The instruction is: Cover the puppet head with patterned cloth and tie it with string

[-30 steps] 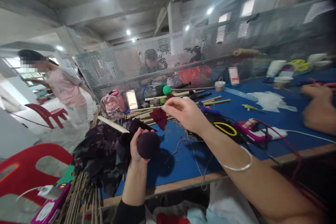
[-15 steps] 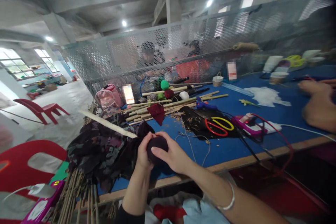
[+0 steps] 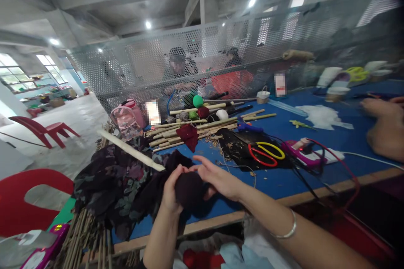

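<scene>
A perforated metal screen (image 3: 135,67) stretches across a large workroom, behind a long table with a blue top (image 3: 274,183). A red chair back (image 3: 34,206) stands at the lower left. Beside it, dark patterned cloth (image 3: 123,180) lies heaped over the table's left end, with a thick pale stick (image 3: 129,149) slanting across it. Further back are a pile of thin sticks (image 3: 172,135) and a pink backpack (image 3: 128,117). Two bare hands meet near the table's front edge, just right of the cloth. The left hand (image 3: 172,189) curls its fingers around one side of a dark ball (image 3: 189,191); the right hand (image 3: 219,178) has thumb and fingers spread wide at the other side, and whether they press on it cannot be told. Scissors with red and yellow handles (image 3: 267,153) lie to the right. Beyond the hands are a dark red scrap (image 3: 188,135) and, smallest, a green ball (image 3: 198,101).
</scene>
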`<state>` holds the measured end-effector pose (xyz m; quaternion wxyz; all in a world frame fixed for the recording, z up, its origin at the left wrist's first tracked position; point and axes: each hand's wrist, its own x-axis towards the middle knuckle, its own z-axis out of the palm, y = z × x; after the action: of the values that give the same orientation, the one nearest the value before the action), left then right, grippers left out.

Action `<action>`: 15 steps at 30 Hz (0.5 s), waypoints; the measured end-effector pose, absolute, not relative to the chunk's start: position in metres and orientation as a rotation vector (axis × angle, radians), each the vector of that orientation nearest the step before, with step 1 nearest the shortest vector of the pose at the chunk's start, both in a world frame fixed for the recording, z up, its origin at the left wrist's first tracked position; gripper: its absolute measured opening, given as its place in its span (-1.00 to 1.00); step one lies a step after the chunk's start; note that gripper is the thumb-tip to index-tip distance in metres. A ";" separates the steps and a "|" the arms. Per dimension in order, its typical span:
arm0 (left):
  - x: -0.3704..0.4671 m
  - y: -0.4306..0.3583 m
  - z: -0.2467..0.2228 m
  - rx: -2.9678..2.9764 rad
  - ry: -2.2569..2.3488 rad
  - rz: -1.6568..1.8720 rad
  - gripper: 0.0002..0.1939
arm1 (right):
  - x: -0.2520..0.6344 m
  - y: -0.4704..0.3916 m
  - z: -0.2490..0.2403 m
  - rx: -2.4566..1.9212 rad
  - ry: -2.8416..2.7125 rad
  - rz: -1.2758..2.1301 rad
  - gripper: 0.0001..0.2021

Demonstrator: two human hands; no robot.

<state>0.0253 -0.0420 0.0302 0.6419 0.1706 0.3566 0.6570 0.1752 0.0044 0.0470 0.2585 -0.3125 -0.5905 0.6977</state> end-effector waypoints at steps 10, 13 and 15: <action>-0.008 -0.048 0.039 0.319 0.839 1.786 -0.81 | 0.220 0.048 0.036 -1.233 -2.642 0.241 -0.75; -0.002 -0.044 0.036 0.226 0.773 1.756 -0.84 | 0.212 0.052 0.027 -1.129 -2.738 0.230 -0.82; 0.003 -0.041 0.034 0.228 0.705 1.701 -0.84 | 0.208 0.056 0.026 -1.105 -2.752 0.270 -0.88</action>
<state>0.0030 -0.0412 0.0339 0.5999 0.0983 0.3039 0.7336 0.2082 0.0558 0.0258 0.0816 -0.3699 -0.9211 0.0903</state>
